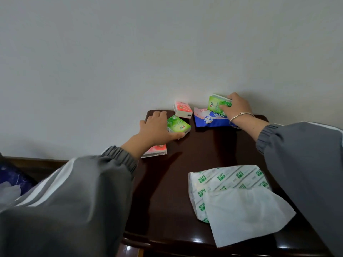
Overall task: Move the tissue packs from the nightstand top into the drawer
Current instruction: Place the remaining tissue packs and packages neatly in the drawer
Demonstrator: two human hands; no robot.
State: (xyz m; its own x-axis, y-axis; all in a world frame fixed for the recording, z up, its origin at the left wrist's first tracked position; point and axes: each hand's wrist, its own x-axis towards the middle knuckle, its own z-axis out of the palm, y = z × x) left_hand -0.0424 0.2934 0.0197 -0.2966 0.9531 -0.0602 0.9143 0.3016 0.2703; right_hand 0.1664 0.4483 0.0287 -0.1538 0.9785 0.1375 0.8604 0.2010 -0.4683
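On the dark wooden nightstand top (185,182) my left hand (156,129) grips a green tissue pack (178,124) that lies on the wood. My right hand (236,106) holds another green tissue pack (219,103) lifted and tilted above a blue penguin-print pack (211,120). A red-and-white pack (182,109) stands near the wall between my hands. Another red pack (156,151) lies partly under my left wrist. The drawer is not visible.
A large white ROYO tissue pack (222,180) with a loose sheet (245,214) pulled out lies at the front right of the top. The white wall stands right behind the packs. A bed edge with dark blue fabric (13,177) is at the left.
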